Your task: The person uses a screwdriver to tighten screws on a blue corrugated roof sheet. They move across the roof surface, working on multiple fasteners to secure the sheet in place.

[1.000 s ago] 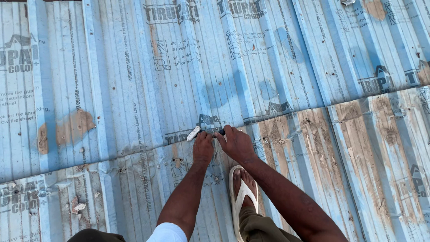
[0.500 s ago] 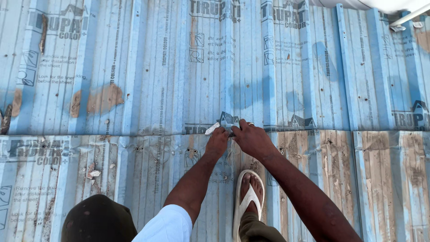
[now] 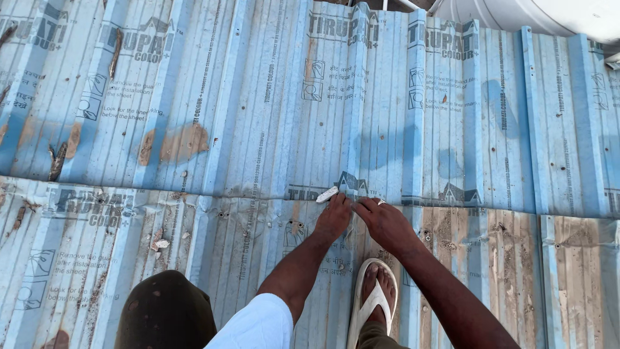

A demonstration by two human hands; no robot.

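Observation:
I stand on a corrugated metal roof covered in blue protective film [image 3: 245, 129]. My left hand [image 3: 332, 218] pinches a small whitish strip of film [image 3: 327, 194] at the seam [image 3: 194, 194] where the upper sheet overlaps the lower one. My right hand [image 3: 386, 224] lies just to its right, knuckles up and fingers curled, with its fingertips on the sheet at the same seam. Whether it grips anything is hidden. My foot in a white flip-flop [image 3: 373, 298] is planted right below both hands.
The lower sheet [image 3: 84, 258] has torn, dirty film and rusty brown patches [image 3: 510, 258]. Small debris [image 3: 159, 244] lies on it at the left. A white curved tank edge [image 3: 536, 16] shows at the top right. My dark-clad knee [image 3: 165, 313] fills the bottom left.
Both hands stay at the seam. The crumpled flap held up between them earlier now shows only as a small whitish strip in my left hand. The view has shifted on the roof.

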